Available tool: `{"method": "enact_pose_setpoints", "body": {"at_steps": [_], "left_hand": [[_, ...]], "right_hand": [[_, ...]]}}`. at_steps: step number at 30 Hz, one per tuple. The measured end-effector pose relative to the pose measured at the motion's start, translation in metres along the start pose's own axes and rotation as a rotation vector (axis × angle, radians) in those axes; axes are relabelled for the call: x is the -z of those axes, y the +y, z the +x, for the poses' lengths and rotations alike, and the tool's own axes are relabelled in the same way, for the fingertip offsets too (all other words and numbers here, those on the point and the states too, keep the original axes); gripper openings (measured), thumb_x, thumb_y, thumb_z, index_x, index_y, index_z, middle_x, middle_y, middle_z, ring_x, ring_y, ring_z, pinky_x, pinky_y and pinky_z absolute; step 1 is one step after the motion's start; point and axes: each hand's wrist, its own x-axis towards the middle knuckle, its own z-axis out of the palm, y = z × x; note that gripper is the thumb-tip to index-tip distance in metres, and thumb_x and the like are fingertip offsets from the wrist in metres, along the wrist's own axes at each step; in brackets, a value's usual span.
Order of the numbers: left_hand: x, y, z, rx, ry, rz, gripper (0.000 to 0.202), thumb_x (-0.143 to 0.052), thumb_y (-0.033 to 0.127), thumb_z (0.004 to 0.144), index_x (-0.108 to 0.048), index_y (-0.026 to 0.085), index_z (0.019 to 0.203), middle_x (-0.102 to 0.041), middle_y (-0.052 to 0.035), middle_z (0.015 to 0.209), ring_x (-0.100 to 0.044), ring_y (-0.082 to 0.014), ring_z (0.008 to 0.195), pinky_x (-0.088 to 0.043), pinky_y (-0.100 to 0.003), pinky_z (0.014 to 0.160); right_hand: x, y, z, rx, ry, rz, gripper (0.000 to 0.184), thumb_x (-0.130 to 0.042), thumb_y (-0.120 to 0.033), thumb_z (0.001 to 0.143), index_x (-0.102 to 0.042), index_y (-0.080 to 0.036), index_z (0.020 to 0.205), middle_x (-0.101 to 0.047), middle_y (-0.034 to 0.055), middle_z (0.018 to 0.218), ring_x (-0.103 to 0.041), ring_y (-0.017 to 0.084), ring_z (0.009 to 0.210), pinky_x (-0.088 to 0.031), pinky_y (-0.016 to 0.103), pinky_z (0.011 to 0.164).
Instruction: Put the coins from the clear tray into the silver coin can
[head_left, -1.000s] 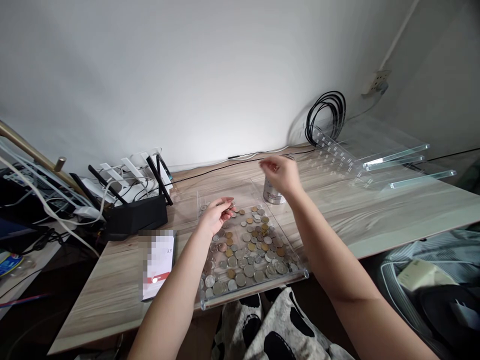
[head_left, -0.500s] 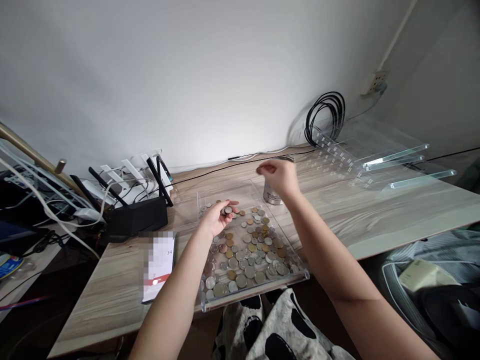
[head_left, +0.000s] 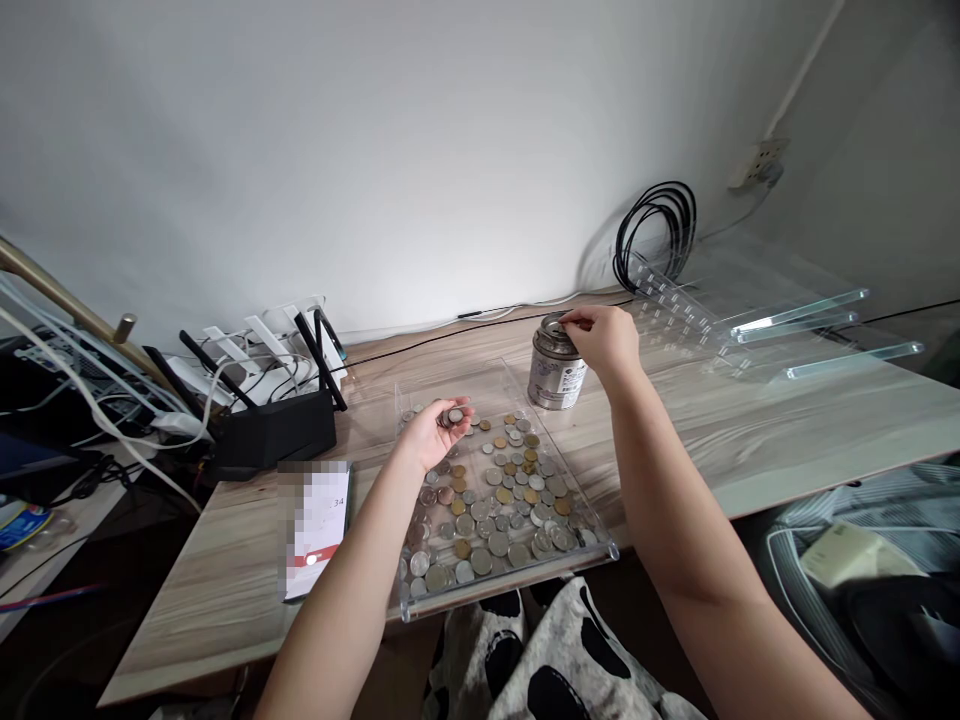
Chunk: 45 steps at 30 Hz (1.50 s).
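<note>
Silver and gold metal coins (head_left: 499, 544) lie in a shallow clear-acrylic tray (head_left: 525, 574); beside it, an upright silver cylindrical can (head_left: 553, 382). Left hand (head_left: 431, 435) cups coins; right hand's (head_left: 609, 340) grip, narrow, is at the can's top.

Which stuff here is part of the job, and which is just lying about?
In use:
- left hand, holding coins
- right hand, at the top of the metal tin
- clear tray, more coins spread in it

Apparently just lying about:
- black router
- coiled black cable
- clear panels

Phone: role unclear.
</note>
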Motion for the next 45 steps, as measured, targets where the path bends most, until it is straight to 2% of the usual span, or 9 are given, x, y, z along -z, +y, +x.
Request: {"method": "enact_pose_setpoints", "body": {"at_steps": [4, 6, 12, 16, 19, 24, 26, 31, 45], "left_hand": [[-0.001, 0.001, -0.003, 0.013, -0.009, -0.069, 0.019, -0.041, 0.009, 0.077, -0.058, 0.004, 0.085, -0.063, -0.0146, 0.080, -0.062, -0.0167, 0.078, -0.052, -0.026, 0.071], [-0.002, 0.001, -0.004, 0.016, -0.005, -0.092, 0.022, -0.040, 0.014, 0.079, -0.058, 0.003, 0.086, -0.063, -0.0172, 0.084, -0.062, -0.0203, 0.083, -0.051, -0.029, 0.073], [0.000, 0.001, 0.002, 0.013, 0.013, -0.164, 0.030, -0.032, 0.025, 0.085, -0.055, 0.008, 0.076, -0.062, -0.0119, 0.066, -0.063, -0.0178, 0.064, -0.052, -0.030, 0.061], [0.001, 0.000, 0.003, 0.049, -0.024, -0.169, 0.030, -0.030, 0.022, 0.085, -0.054, 0.009, 0.073, -0.059, -0.0084, 0.056, -0.060, -0.0151, 0.053, -0.052, -0.028, 0.056], [0.000, 0.000, 0.002, 0.065, -0.022, -0.133, 0.023, -0.033, 0.011, 0.079, -0.055, 0.006, 0.076, -0.062, -0.0123, 0.064, -0.064, -0.0168, 0.065, -0.053, -0.027, 0.065], [-0.001, -0.001, -0.001, 0.024, -0.029, -0.063, 0.026, -0.033, 0.001, 0.074, -0.054, 0.002, 0.089, -0.064, -0.0194, 0.084, -0.062, -0.0213, 0.087, -0.052, -0.025, 0.070], [-0.002, -0.001, -0.003, -0.001, -0.007, -0.017, 0.023, -0.034, 0.003, 0.077, -0.052, 0.003, 0.091, -0.064, -0.0198, 0.083, -0.062, -0.0212, 0.087, -0.052, -0.022, 0.065], [-0.004, -0.003, -0.006, -0.020, -0.077, 0.090, 0.018, -0.038, 0.007, 0.081, -0.051, 0.006, 0.093, -0.065, -0.0182, 0.086, -0.064, -0.0198, 0.078, -0.053, -0.023, 0.060], [-0.002, -0.002, -0.004, -0.028, -0.039, 0.053, 0.018, -0.039, 0.009, 0.079, -0.053, 0.006, 0.091, -0.065, -0.0168, 0.089, -0.064, -0.0194, 0.078, -0.052, -0.020, 0.059]], "right_hand": [[0.000, -0.017, -0.010, 0.126, 0.168, -0.012, 0.025, -0.045, -0.023, 0.073, -0.065, -0.020, 0.087, -0.063, 0.0068, 0.090, -0.052, 0.021, 0.087, -0.040, 0.031, 0.071], [-0.004, -0.033, -0.022, 0.234, 0.162, 0.046, 0.026, -0.043, -0.022, 0.076, -0.064, -0.019, 0.090, -0.061, 0.0074, 0.093, -0.051, 0.020, 0.087, -0.039, 0.030, 0.073], [-0.040, -0.073, -0.066, 0.684, -0.601, 0.201, 0.015, -0.054, -0.022, 0.070, -0.067, -0.022, 0.078, -0.063, 0.0015, 0.077, -0.052, 0.013, 0.063, -0.037, 0.023, 0.057], [-0.058, -0.075, -0.076, 0.738, -0.688, 0.115, 0.017, -0.053, -0.016, 0.069, -0.068, -0.022, 0.074, -0.063, 0.0016, 0.073, -0.051, 0.014, 0.062, -0.033, 0.025, 0.055], [-0.053, -0.074, -0.069, 0.681, -0.606, 0.069, 0.020, -0.049, -0.017, 0.073, -0.067, -0.023, 0.074, -0.064, 0.0014, 0.072, -0.052, 0.014, 0.063, -0.033, 0.025, 0.053], [-0.020, -0.047, -0.035, 0.453, 0.000, -0.007, 0.026, -0.040, -0.023, 0.081, -0.065, -0.021, 0.088, -0.063, 0.0055, 0.091, -0.050, 0.018, 0.085, -0.037, 0.027, 0.067], [-0.008, -0.027, -0.020, 0.306, 0.139, -0.075, 0.026, -0.041, -0.026, 0.079, -0.066, -0.020, 0.086, -0.063, 0.0065, 0.089, -0.048, 0.021, 0.087, -0.037, 0.029, 0.067], [0.000, 0.004, -0.001, 0.137, 0.105, -0.111, 0.024, -0.046, -0.026, 0.073, -0.068, -0.019, 0.080, -0.064, 0.0054, 0.080, -0.048, 0.021, 0.079, -0.036, 0.030, 0.063], [-0.005, 0.007, 0.005, 0.081, 0.139, -0.093, 0.023, -0.050, -0.028, 0.068, -0.070, -0.019, 0.075, -0.062, 0.0058, 0.084, -0.047, 0.021, 0.080, -0.036, 0.031, 0.068]]}}
